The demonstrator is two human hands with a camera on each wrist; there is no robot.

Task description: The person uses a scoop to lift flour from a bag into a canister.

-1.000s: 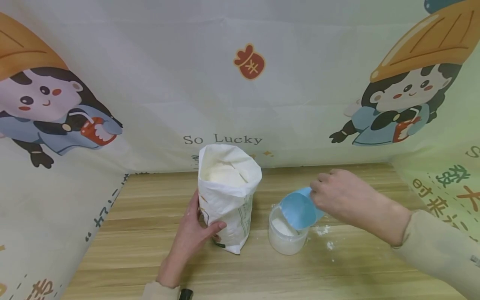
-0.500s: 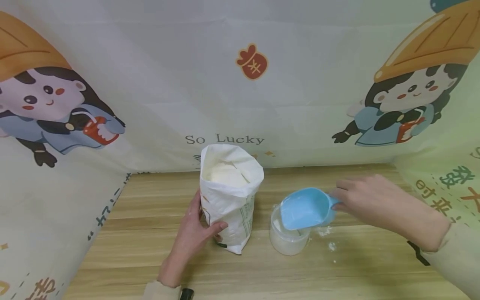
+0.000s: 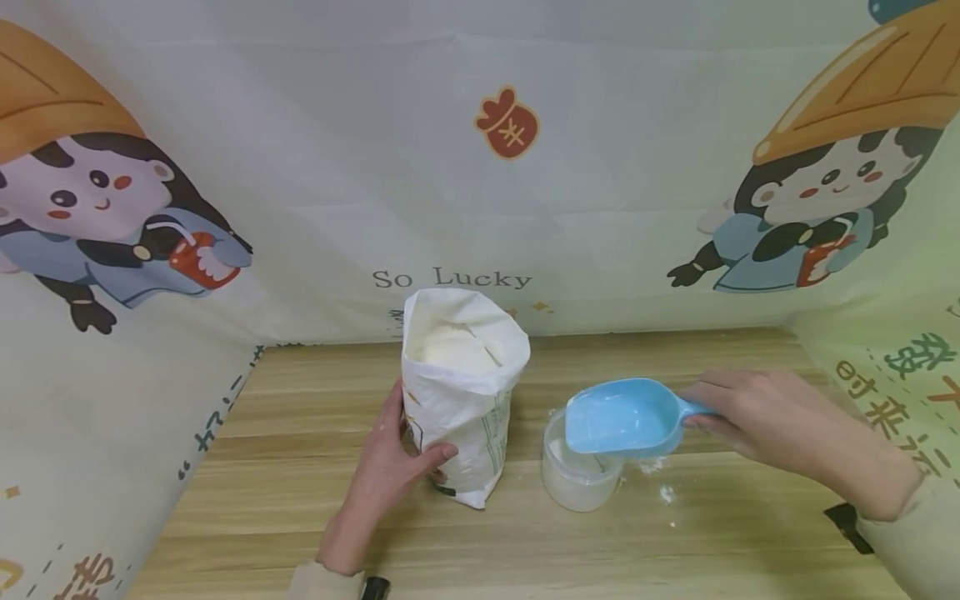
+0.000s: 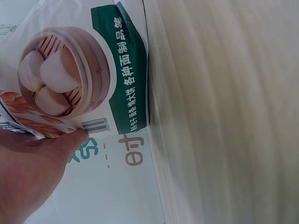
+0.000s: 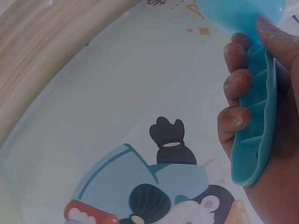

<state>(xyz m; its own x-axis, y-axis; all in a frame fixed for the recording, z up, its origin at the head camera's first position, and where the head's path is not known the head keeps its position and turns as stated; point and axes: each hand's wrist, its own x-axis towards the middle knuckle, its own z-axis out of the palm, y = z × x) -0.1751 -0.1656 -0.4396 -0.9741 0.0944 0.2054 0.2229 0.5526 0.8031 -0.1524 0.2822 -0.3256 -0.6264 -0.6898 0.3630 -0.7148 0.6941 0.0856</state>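
Powder point(image 3: 450, 348) shows in the mouth of a white bag point(image 3: 465, 408), which stands at ten o'clock from a clear tub point(image 3: 579, 490) on the wooden table point(image 3: 262, 467). The left hand point(image 3: 386, 467) grips the bag at its eight o'clock, thumb across the front. The right hand point(image 3: 780, 425) has its fingers wrapped round the handle of a blue scoop point(image 3: 626, 417), whose bowl overlaps the tub from one o'clock; whether it touches the rim is hard to tell. White spills point(image 3: 667, 495) lie at four o'clock from the tub.
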